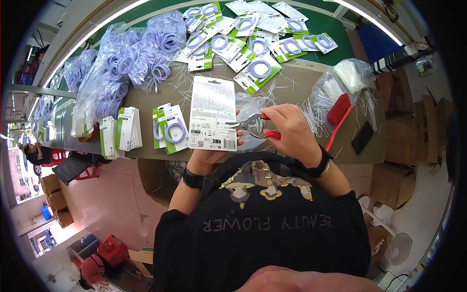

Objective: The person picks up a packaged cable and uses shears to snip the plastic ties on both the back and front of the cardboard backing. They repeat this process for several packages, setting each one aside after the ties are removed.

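Note:
A white cardboard packaging card (212, 109), printed side up with a barcode, rests in my left hand (209, 156); its fingers wrap round from beneath and show at the card's right edge. My right hand (295, 132) grips red-handled cutting pliers (254, 125). Their jaws lie over the lower right part of the card, and whatever they touch there is too small to make out. Behind my left hand, a clear plastic bag (250, 103) lies on the table. Left of the card are carded lilac cables (174, 132).
Coiled lilac cables (169, 41) in plastic bags are heaped at the back left. More carded cables (260, 69) cover the back middle. Stacked cards (129, 128) stand at the left front edge. Thin white cable ties (315, 114), a red brush (339, 109) and a black phone-like slab (362, 137) lie right.

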Motion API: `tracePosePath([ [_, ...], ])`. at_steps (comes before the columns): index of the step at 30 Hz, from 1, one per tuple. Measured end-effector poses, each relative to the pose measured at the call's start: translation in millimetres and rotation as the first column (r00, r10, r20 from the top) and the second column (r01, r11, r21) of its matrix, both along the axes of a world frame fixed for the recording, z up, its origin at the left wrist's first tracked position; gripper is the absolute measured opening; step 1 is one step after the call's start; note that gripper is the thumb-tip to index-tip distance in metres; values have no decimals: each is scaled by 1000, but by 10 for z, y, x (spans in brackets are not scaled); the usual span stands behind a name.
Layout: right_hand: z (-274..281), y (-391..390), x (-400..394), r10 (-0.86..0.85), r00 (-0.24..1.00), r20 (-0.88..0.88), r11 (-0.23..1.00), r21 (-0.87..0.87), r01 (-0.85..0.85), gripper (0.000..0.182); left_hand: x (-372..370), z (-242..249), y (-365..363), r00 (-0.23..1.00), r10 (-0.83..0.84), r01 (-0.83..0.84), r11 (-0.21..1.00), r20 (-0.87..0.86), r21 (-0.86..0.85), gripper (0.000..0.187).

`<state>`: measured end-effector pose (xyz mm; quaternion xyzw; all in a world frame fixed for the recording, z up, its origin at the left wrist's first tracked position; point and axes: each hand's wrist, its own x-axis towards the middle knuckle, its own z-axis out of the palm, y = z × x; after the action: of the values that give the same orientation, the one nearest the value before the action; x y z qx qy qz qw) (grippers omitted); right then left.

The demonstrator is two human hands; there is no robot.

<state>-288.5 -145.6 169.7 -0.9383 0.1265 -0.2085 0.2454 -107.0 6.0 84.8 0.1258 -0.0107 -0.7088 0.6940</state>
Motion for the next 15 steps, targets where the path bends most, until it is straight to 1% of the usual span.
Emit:
tracePosePath([
  [1,-48,13,3,-3,1000,-16,1000,-9,3,50,2,-9,5,1000,-2,2,1000,0,0,59],
  [4,-113,45,1,-16,999,-49,1000,-26,15,51,-15,-60,25,980,40,-33,999,195,-37,66],
  [5,-106,51,6,2,998,-55,1000,-22,-3,51,-32,-40,16,980,38,-32,999,196,-36,66],
  [8,-83,69,25,42,997,-63,999,-15,-43,51,-102,74,-27,971,77,-72,997,225,-29,57],
  [11,-70,80,29,47,997,-53,994,-92,-51,48,-104,75,-19,970,77,-73,997,230,-24,57],
  [12,-93,81,26,47,998,-51,994,-92,-52,48,-106,71,-15,970,76,-73,997,230,-21,58],
  [13,-146,84,15,55,992,-115,997,-52,-61,46,-111,51,-5,970,76,-73,997,231,-21,58],
  [15,-224,74,-11,72,968,-238,997,26,-68,43,-112,-24,6,961,155,-150,988,227,-39,58],
])
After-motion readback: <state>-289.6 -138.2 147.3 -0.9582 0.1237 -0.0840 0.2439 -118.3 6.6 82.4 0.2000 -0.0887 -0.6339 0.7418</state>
